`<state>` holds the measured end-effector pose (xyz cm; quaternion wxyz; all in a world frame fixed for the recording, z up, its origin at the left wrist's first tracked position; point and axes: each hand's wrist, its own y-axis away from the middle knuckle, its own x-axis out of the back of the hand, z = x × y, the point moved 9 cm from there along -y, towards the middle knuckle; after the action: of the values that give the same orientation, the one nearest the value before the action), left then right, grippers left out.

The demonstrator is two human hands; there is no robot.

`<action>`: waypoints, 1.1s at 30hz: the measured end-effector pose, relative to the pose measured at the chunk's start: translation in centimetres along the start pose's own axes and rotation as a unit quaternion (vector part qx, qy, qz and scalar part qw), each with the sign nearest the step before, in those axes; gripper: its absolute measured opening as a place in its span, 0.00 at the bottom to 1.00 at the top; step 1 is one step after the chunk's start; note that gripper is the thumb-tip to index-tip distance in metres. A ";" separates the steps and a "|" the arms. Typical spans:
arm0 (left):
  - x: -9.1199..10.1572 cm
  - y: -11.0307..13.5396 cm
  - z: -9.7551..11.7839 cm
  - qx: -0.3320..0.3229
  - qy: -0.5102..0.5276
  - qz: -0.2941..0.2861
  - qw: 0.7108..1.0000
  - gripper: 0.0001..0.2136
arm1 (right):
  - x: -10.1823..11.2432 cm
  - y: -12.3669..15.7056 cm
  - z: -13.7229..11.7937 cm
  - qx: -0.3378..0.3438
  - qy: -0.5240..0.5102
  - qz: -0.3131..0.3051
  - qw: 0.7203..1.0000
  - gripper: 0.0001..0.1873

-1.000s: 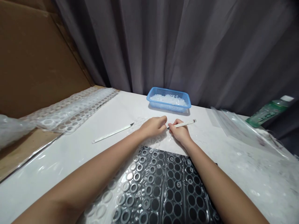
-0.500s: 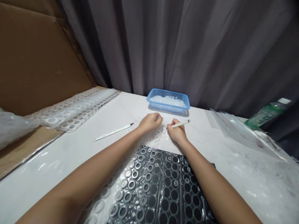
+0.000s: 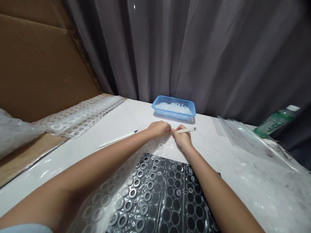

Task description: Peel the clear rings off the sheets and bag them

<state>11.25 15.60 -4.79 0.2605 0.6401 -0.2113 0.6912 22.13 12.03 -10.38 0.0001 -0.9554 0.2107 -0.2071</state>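
My right hand (image 3: 182, 139) is closed round a slim white pen-shaped tool (image 3: 187, 130). The tool's back end points right, and its working tip is hidden at my fingers. Close against that tip, my left hand (image 3: 159, 128) is closed in a pinch; what its fingers hold is too small to make out. Beneath and in front of both hands lies a clear plastic sheet with rows of rings (image 3: 147, 196), partly over a black board (image 3: 175, 204). Left of my left hand, a white craft knife (image 3: 116, 139) with a dark pointed tip rests on the table.
A blue basket (image 3: 155, 106) with small clear pieces stands behind my hands. More ringed clear sheets (image 3: 80, 121) lie at left beside a cardboard panel (image 3: 41, 68). At right are flat plastic bags (image 3: 245, 137) and a green-labelled bottle (image 3: 275, 122). A grey curtain (image 3: 194, 55) hangs behind.
My left hand has moved right, closing the gap to my right hand and the tool's tip. The pen-shaped tool lies a little flatter. The view has shifted slightly.
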 end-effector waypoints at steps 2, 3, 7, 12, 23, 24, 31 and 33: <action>-0.3 -0.2 0.3 0.002 -0.015 -0.011 1.000 0.12 | 0.0 -0.1 -0.1 0.008 0.017 0.004 1.000 0.15; -0.4 -0.3 0.4 0.003 -0.020 -0.014 1.000 0.12 | 0.0 -0.1 -0.2 0.011 0.025 0.006 1.000 0.14; -0.6 -0.7 0.6 0.009 -0.018 -0.018 1.000 0.11 | 0.2 0.0 -0.6 0.016 0.051 0.011 0.999 0.13; 0.9 -1.3 -0.7 0.037 0.032 0.013 0.999 0.09 | 0.2 0.1 -0.6 0.008 0.056 0.008 0.998 0.12; 8.8 -7.5 -8.2 0.161 0.174 0.176 0.956 0.12 | 0.2 1.3 -1.8 0.034 0.027 0.007 0.999 0.14; 8.8 -8.4 -8.8 0.166 0.172 0.182 0.954 0.11 | 0.2 1.3 -1.8 0.033 0.026 0.008 0.999 0.14; 7.3 -14.2 -11.1 0.186 0.146 0.176 0.956 0.12 | -0.6 1.0 -1.7 0.006 0.038 -0.003 0.999 0.13; 7.1 -15.4 -11.4 0.187 0.141 0.160 0.959 0.12 | -0.6 0.9 -1.6 -0.007 0.036 -0.004 0.999 0.13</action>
<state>11.83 35.35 0.59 0.0491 0.5316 -0.1386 0.8341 20.67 11.62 -9.17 -0.0148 -0.9481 0.2081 -0.2399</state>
